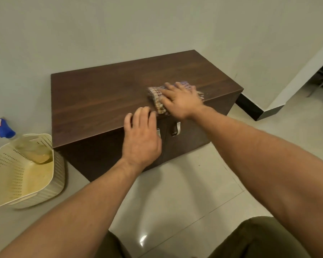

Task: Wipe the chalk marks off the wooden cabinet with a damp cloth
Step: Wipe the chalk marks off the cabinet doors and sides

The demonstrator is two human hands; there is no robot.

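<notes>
Right hand (181, 101) presses spread fingers flat on cloth (158, 100) atop dark cabinet (93, 101); left hand (141, 138) fingers together grip its front edge, above tiled floor (175, 198).

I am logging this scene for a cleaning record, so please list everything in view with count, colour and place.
cabinet: one, dark brown wood, against the wall
handles: two, silver, on the cabinet's front doors, the left one partly hidden
cloth: one, checked in mixed colours, on the cabinet top near the right front
basket: one, cream, perforated, on the floor left of the cabinet
spray bottle: one, clear with a blue head, standing in the basket
floor: pale glossy tiles
wall: off-white, with a black skirting at the right
trousers: olive, bottom edge
left hand: resting on the cabinet's front edge
right hand: pressed flat on the cloth
</notes>
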